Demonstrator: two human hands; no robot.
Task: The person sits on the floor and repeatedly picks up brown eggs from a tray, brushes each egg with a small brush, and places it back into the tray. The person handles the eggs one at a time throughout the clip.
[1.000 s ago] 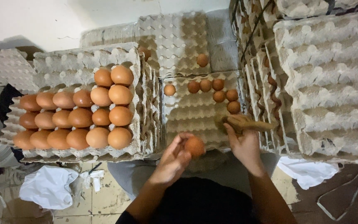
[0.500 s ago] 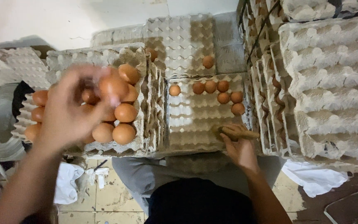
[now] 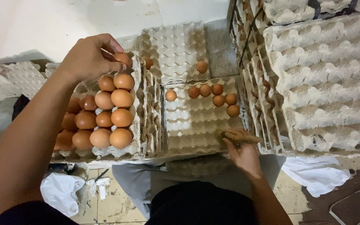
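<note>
My left hand (image 3: 87,58) reaches over the far end of a grey pulp egg tray (image 3: 143,125) on the left, its fingers closed on a brown egg (image 3: 122,58) at the tray's far row. That tray holds several brown eggs (image 3: 121,118) in rows. My right hand (image 3: 246,156) rests at the near right corner of the middle tray (image 3: 192,129), gripping a brown wooden-looking tool (image 3: 240,136). The middle tray carries several eggs (image 3: 218,100) near its far right.
Tall stacks of empty pulp trays (image 3: 326,79) rise on the right. Another tray (image 3: 176,46) lies behind the middle one with an egg (image 3: 202,66) on it. White cloths (image 3: 313,173) lie on the tiled floor (image 3: 113,206), and my lap is below.
My left hand carried an egg from near my lap up and left to the far row of the left tray. My right hand stayed by the middle tray's corner.
</note>
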